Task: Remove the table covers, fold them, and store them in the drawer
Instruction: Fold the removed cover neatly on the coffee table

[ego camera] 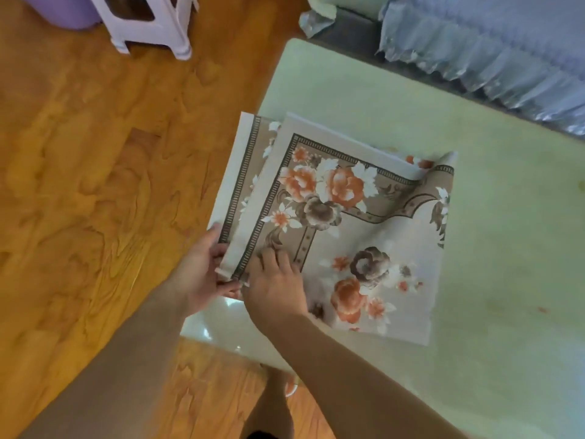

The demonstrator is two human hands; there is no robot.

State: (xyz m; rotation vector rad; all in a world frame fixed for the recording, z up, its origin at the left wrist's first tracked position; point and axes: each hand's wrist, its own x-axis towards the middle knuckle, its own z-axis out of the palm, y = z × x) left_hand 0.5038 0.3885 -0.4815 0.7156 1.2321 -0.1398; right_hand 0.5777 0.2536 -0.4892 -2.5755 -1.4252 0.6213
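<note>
Table: pale green top, over a wooden floor. White stool beyond the table's far left corner; blue ruffled fabric along its far edge. Folded floral table cover on the table's left edge, overhanging. Left hand grips the cover's near corner; right hand presses flat on it, fingers straight.

A home, likely a living room or bedroom; warm orange-brown wood-grain plank floor spreads left of the hands; a pale green glossy table top lies under and beyond them; a white plastic stool stands far ahead-left; beyond the table, a blurred grey-blue ruffled fabric cover drapes what may be a sofa.
</note>
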